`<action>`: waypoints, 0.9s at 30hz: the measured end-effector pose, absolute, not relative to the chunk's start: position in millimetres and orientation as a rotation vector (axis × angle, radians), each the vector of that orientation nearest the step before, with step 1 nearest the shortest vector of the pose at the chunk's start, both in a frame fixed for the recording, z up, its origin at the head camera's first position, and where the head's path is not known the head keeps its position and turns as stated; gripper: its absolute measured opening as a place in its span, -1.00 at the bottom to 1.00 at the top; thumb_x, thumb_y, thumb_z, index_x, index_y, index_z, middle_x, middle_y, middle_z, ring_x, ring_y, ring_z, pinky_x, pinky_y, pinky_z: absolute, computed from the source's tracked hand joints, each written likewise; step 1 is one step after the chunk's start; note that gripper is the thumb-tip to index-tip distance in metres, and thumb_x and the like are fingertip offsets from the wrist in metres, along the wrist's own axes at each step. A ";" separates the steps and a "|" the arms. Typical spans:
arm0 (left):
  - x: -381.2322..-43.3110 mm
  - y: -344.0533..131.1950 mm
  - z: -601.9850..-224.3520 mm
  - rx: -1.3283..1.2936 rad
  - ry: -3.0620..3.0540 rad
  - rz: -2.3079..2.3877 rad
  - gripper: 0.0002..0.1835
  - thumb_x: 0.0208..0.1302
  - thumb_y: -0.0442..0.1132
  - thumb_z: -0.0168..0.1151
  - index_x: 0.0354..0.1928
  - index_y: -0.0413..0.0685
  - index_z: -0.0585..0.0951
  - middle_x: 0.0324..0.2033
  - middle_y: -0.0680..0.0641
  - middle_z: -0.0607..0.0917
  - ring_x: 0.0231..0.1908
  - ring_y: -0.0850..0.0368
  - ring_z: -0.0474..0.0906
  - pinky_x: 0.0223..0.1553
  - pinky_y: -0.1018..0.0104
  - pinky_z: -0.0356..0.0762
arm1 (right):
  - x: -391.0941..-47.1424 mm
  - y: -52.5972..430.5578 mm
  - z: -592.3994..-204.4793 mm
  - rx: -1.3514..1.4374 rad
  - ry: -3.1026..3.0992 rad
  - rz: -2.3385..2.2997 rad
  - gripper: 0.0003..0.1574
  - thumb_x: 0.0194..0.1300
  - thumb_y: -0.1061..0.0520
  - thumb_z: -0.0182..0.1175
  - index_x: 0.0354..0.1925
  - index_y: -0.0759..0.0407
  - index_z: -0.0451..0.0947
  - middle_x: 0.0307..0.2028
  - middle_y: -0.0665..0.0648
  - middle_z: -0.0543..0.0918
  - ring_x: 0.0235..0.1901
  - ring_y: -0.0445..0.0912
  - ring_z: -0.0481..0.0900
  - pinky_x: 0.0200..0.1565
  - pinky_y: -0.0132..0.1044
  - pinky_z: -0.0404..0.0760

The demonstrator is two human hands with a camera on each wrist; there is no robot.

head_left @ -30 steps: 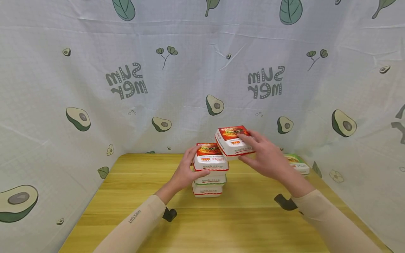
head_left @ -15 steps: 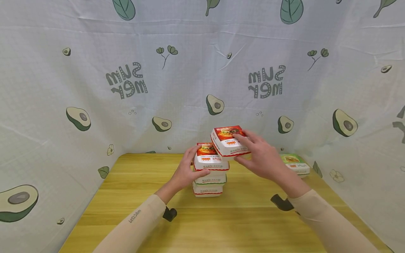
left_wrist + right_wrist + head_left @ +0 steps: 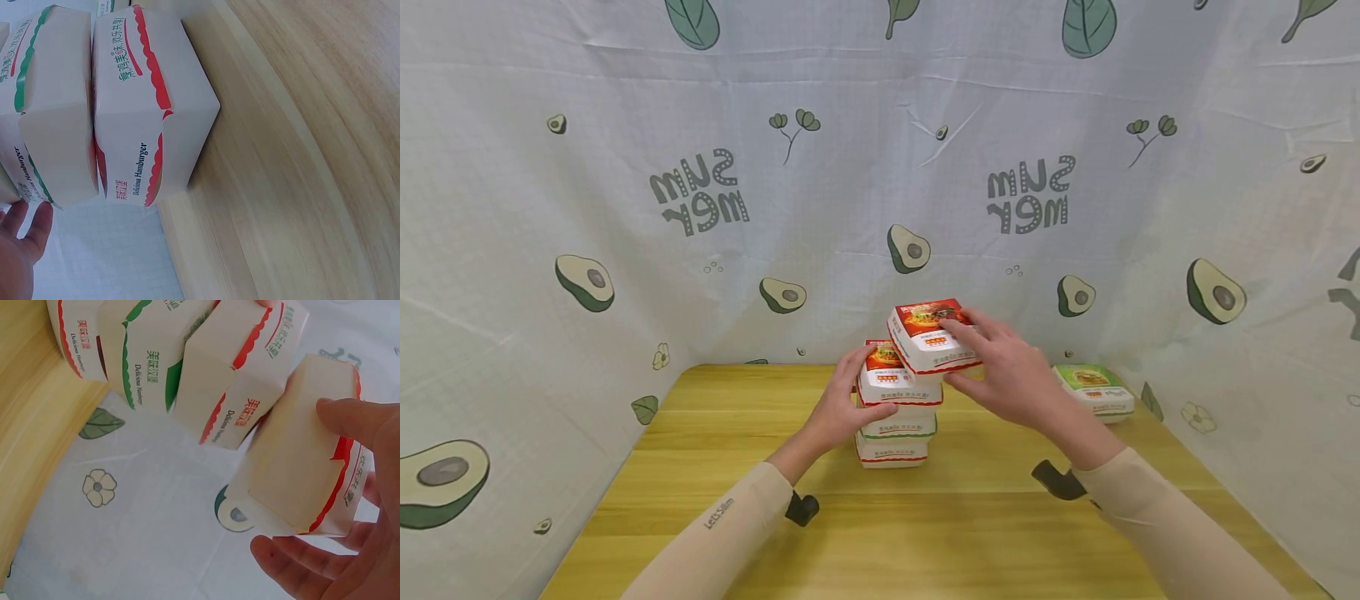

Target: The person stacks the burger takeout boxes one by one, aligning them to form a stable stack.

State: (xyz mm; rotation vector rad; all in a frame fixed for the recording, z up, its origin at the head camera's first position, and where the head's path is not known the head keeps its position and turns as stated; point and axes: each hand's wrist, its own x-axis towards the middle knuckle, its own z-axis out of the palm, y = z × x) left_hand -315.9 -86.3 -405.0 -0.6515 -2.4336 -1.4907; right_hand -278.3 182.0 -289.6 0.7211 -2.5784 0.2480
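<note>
Three hamburger boxes form a stack in the head view: a red-trimmed bottom box (image 3: 891,452), a green-trimmed middle box (image 3: 897,428) and a red-trimmed top box (image 3: 891,390). My left hand (image 3: 837,406) holds the top box from its left, thumb across the front and fingers along the side. In the left wrist view, fingertips (image 3: 39,225) reach the boxes' side. My right hand (image 3: 1011,375) grips another red hamburger box (image 3: 928,346) by its right side, tilted and overlapping the top box's right part. The right wrist view shows the thumb (image 3: 344,419) on its underside.
A green-topped hamburger box (image 3: 1093,387) lies at the right back of the wooden table (image 3: 925,533). Behind the table hangs a white curtain (image 3: 850,208) printed with avocados. Dark straps or mounts (image 3: 1058,481) sit at both wrists.
My right hand has carried the red hamburger box leftward over the stack, showing more of the green-topped box at the right. The left hand and the stack stay in place.
</note>
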 end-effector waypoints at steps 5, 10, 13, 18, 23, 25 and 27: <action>-316.5 -85.7 -405.9 -0.656 -2.432 -1.487 0.02 0.11 0.18 0.49 0.51 0.66 0.05 0.48 0.11 0.13 0.35 0.01 0.28 0.27 -0.12 0.44 | -277.7 179.4 -289.5 0.726 -2.576 0.249 0.01 0.19 -0.18 0.44 0.51 -0.27 0.20 0.52 0.20 0.21 0.39 0.24 0.31 -0.01 0.36 0.56; -316.0 -85.7 -405.9 -0.661 -2.437 -1.490 0.03 0.11 0.18 0.48 0.52 0.67 0.03 0.48 0.13 0.12 0.33 0.02 0.29 0.26 -0.11 0.45 | -276.8 176.3 -288.9 0.740 -2.577 0.253 0.01 0.19 -0.18 0.44 0.50 -0.27 0.21 0.51 0.19 0.22 0.39 0.22 0.32 -0.02 0.34 0.57; -315.9 -85.8 -405.9 -0.666 -2.435 -1.489 0.04 0.11 0.18 0.48 0.52 0.66 0.03 0.48 0.13 0.12 0.33 0.03 0.30 0.26 -0.11 0.45 | -276.7 174.3 -288.4 0.752 -2.577 0.246 0.01 0.19 -0.19 0.44 0.50 -0.28 0.21 0.51 0.18 0.22 0.39 0.21 0.32 -0.04 0.31 0.59; -316.2 -86.1 -406.3 -0.673 -2.426 -1.489 0.05 0.11 0.18 0.48 0.53 0.64 0.02 0.48 0.13 0.13 0.33 0.05 0.31 0.28 -0.09 0.44 | -276.2 171.6 -287.3 0.770 -2.586 0.228 0.00 0.20 -0.25 0.41 0.50 -0.29 0.20 0.52 0.16 0.20 0.39 0.21 0.31 -0.05 0.25 0.62; -316.4 -86.8 -406.4 -0.681 -2.419 -1.497 0.05 0.10 0.19 0.48 0.53 0.63 0.02 0.47 0.13 0.14 0.33 0.05 0.30 0.28 -0.09 0.43 | -274.7 169.8 -285.6 0.776 -2.602 0.222 -0.01 0.22 -0.36 0.34 0.51 -0.35 0.19 0.54 0.12 0.16 0.42 0.20 0.27 -0.03 0.28 0.60; -317.1 -87.1 -407.4 -0.686 -2.412 -1.502 0.05 0.10 0.18 0.49 0.53 0.62 0.03 0.47 0.13 0.14 0.33 0.06 0.30 0.29 -0.09 0.43 | -274.2 169.2 -284.9 0.783 -2.609 0.217 -0.02 0.24 -0.40 0.29 0.52 -0.36 0.18 0.55 0.11 0.15 0.43 0.20 0.26 -0.02 0.29 0.60; -317.9 -87.3 -408.4 -0.690 -2.404 -1.503 0.05 0.11 0.17 0.49 0.53 0.60 0.03 0.47 0.14 0.14 0.33 0.07 0.30 0.29 -0.09 0.42 | -273.9 169.1 -284.2 0.789 -2.616 0.210 -0.06 0.28 -0.42 0.23 0.53 -0.36 0.17 0.55 0.10 0.15 0.44 0.19 0.24 -0.02 0.29 0.59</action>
